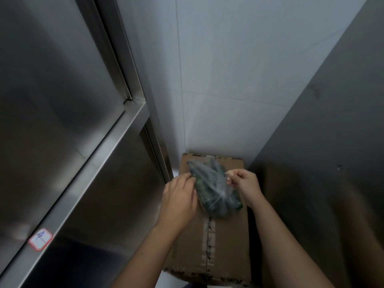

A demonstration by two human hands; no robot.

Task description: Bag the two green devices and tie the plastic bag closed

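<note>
We have the plastic bag (214, 183) lying on the far half of the cardboard box (207, 246), which serves as our work surface in the narrow gap between the steel cabinet (62, 100) and the tiled wall (218, 80). The green devices (209, 201) show darkly through the film toward the bag's near end. We cannot tell the two apart clearly, but both seem to be inside, so bagging looks done and tying is the step in hand.

Our left hand (179, 196) sits at the bag's left edge, its fingers (190, 178) curled in and gripping the plastic there. Our right hand (244, 182) pinches a fold of film between thumb and fingertips (229, 175) at the bag's right edge.

We judge that we hold the loose plastic on opposite sides so the two ends can be drawn out and crossed into a knot, while the devices' weight pins the bag to the box. The film looks thin and slippery, so a weak pinch could let an end slide free.
</note>
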